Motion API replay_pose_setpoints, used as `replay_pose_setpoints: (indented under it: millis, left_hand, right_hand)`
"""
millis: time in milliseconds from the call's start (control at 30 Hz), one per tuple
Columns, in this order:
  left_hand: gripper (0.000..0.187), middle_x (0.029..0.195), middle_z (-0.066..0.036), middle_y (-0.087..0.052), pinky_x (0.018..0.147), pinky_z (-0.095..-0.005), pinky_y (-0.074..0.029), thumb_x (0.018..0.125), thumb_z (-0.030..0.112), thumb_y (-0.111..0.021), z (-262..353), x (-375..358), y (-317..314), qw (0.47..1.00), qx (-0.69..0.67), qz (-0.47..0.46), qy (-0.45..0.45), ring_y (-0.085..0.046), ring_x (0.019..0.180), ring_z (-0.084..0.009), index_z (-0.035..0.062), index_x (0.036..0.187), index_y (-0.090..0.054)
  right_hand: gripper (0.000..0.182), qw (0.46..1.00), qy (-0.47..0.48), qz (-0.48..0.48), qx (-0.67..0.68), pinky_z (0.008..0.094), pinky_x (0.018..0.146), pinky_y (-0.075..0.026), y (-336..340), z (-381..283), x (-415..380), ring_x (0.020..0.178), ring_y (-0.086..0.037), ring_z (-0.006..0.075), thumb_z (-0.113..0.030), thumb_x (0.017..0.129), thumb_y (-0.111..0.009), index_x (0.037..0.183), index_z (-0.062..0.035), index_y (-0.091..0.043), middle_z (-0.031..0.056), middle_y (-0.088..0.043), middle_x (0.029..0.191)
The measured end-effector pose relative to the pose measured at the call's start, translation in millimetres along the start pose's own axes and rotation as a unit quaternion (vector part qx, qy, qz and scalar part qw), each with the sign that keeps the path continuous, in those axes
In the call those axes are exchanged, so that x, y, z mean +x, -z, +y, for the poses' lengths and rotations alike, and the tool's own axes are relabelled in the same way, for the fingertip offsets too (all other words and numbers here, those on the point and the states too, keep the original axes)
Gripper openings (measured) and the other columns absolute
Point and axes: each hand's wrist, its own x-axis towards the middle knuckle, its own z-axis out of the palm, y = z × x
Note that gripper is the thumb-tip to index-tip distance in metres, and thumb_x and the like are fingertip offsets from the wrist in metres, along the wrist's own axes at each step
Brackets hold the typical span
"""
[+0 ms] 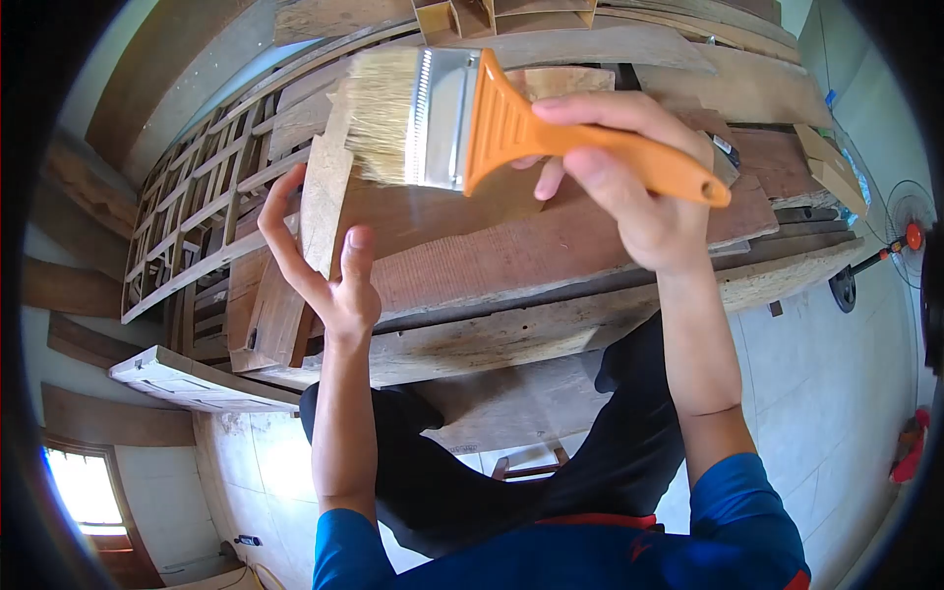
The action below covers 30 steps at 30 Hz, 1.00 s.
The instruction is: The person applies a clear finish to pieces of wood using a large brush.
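Note:
A wide paint brush with an orange handle, a silver metal band and pale bristles (pixel 383 116) is held up in my right hand (pixel 639 177). Its bristles point left. The fingers of my right hand wrap round the orange handle. My left hand (pixel 329 275) is raised at a light wooden piece (pixel 326 192), with thumb and index finger spread on either side of it; its other fingers are hidden. That piece stands at the left end of a brown wooden board (pixel 442 202), partly behind the bristles.
Stacked planks (pixel 511 261) lie in front of me on a thick rough slab (pixel 472 344). Slatted wooden frames (pixel 211 187) lean at the left. A fan (pixel 910 234) stands at the far right. A white panel (pixel 202 382) juts out at the lower left.

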Motion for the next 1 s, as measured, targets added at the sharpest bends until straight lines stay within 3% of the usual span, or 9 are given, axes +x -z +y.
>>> replay_pose_setpoints:
  millis: [167, 267, 333, 467, 500, 633, 733, 1000]
  left_hand:
    - [0.076, 0.134, -0.018, -0.047, 0.106, -0.0484, -0.035, 0.083, 0.047, -0.069, -6.8, 5.5, 4.6, 0.998, -0.044, -0.022, 0.033, -0.044, 0.128, -0.0306, 0.0034, 0.139, -0.042]
    - [0.072, 0.136, -0.016, -0.045, 0.107, -0.0464, -0.034, 0.084, 0.041, -0.067, -5.9, 9.8, 6.5, 0.998, -0.029, -0.020, 0.057, -0.043, 0.129, -0.0291, 0.0042, 0.140, -0.042]
    - [0.065, 0.140, -0.014, -0.043, 0.110, -0.0429, -0.032, 0.087, 0.034, -0.065, -7.2, 10.1, 7.6, 0.997, -0.026, -0.022, 0.070, -0.040, 0.132, -0.0266, 0.0040, 0.140, -0.041]
    - [0.065, 0.140, -0.015, -0.043, 0.111, -0.0443, -0.029, 0.088, 0.034, -0.064, -7.7, 9.9, 5.2, 0.997, -0.032, -0.022, 0.061, -0.039, 0.133, -0.0270, 0.0051, 0.140, -0.041]
    - [0.072, 0.133, -0.017, -0.046, 0.105, -0.0480, -0.035, 0.083, 0.043, -0.068, -7.7, 9.6, 3.7, 0.998, -0.011, -0.007, 0.058, -0.045, 0.126, -0.0299, 0.0069, 0.140, -0.042]
    - [0.075, 0.135, -0.018, -0.044, 0.105, -0.0492, -0.036, 0.081, 0.040, -0.070, -4.3, 9.7, 1.1, 0.998, -0.022, -0.015, 0.049, -0.044, 0.127, -0.0307, 0.0066, 0.141, -0.041]
    - [0.078, 0.136, -0.019, -0.044, 0.104, -0.0485, -0.037, 0.079, 0.040, -0.071, -0.5, 10.5, 2.1, 0.998, -0.028, -0.031, 0.054, -0.044, 0.128, -0.0311, 0.0068, 0.142, -0.040]
    - [0.094, 0.143, -0.018, -0.037, 0.102, -0.0440, -0.043, 0.074, 0.043, -0.079, 15.8, 14.1, 4.9, 0.992, -0.057, -0.094, 0.054, -0.047, 0.126, -0.0297, 0.0048, 0.146, -0.033]
  right_hand:
    - [0.019, 0.988, -0.143, -0.034, -0.056, 0.0231, 0.061, -0.054, 33.6, 20.9, -1.7, 0.072, -0.068, 0.0112, -0.013, 0.095, -0.064, 0.110, -0.0020, -0.071, 0.0068, -0.072, 0.082]
    - [0.016, 0.961, -0.248, -0.051, -0.110, 0.0232, 0.063, -0.053, 58.3, 53.4, -11.7, 0.072, -0.067, 0.0105, -0.011, 0.096, -0.063, 0.107, -0.0037, -0.071, 0.0050, -0.071, 0.078]
    - [0.015, 0.950, -0.282, -0.049, -0.125, 0.0236, 0.064, -0.053, 71.2, 85.0, -24.1, 0.071, -0.067, 0.0104, -0.014, 0.096, -0.062, 0.103, -0.0035, -0.071, 0.0045, -0.071, 0.077]
    - [0.022, 0.910, -0.333, -0.080, -0.234, 0.0246, 0.066, -0.053, 96.0, 143.9, -58.9, 0.070, -0.067, 0.0106, -0.022, 0.097, -0.061, 0.098, -0.0026, -0.071, 0.0038, -0.071, 0.074]
    - [0.027, 0.896, -0.321, -0.090, -0.293, 0.0249, 0.066, -0.053, 94.6, 145.6, -62.2, 0.068, -0.066, 0.0109, -0.027, 0.096, -0.061, 0.099, -0.0017, -0.070, 0.0045, -0.071, 0.073]
    - [0.026, 0.903, -0.381, -0.027, -0.198, 0.0255, 0.057, -0.052, 82.9, 124.3, -47.4, 0.067, -0.067, 0.0110, -0.025, 0.097, -0.062, 0.100, -0.0007, -0.070, 0.0053, -0.071, 0.075]
    - [0.023, 0.939, -0.336, 0.009, -0.067, 0.0229, 0.052, -0.050, 68.1, 93.7, -25.8, 0.067, -0.065, 0.0111, -0.021, 0.099, -0.060, 0.105, 0.0001, -0.067, 0.0052, -0.069, 0.076]
    - [0.023, 0.989, -0.025, 0.002, 0.143, 0.0275, 0.051, -0.056, 14.9, 10.2, -1.5, 0.075, -0.070, 0.0196, -0.011, 0.098, -0.059, 0.113, 0.0052, -0.064, 0.0163, -0.071, 0.087]
